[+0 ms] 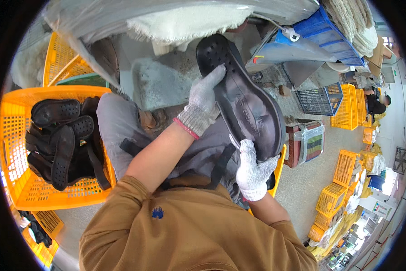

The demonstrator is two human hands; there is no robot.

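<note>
Both my hands, in white knit gloves, hold a black molded shoe sole (246,97) tilted over my lap. It has a raised rim, a hollowed middle and a group of small round holes at its far end. My left hand (206,92) grips the left edge near the holed end, its thumb reaching over the rim. Around the near, wider end, my right hand (253,169) is closed with its thumb over the edge. The fingers beneath the sole are hidden. On my left, an orange crate (58,198) contains several similar black soles (63,156).
Directly ahead is a grey, plastic-covered bench with white fleecy cloth (185,22) hanging over it. A blue crate (322,34) of cloth stands at far right, near a taped box (306,142). Orange crates (343,169) line the right side. Another person (378,104) is in the distance.
</note>
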